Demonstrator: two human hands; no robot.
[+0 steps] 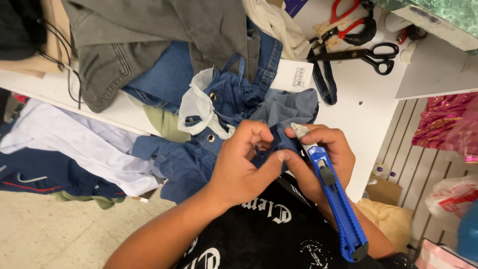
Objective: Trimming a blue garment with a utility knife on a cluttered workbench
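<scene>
A blue denim garment [234, 107] with metal snaps and a white pocket lining lies bunched at the white table's [358, 109] near edge. My left hand [246, 162] pinches a small fold of that denim between thumb and fingers. My right hand [323, 159] grips a blue utility knife [336, 199], its short blade extended and its tip resting against the pinched fold. Both hands touch each other at the fabric, over my black printed shirt.
Grey jeans [149, 40] and other denim pile up at the back of the table. Black scissors [368, 54] and red-handled scissors [348, 20] lie at the far right. White and navy clothes [74, 144] hang at left; bags [448, 124] sit at right.
</scene>
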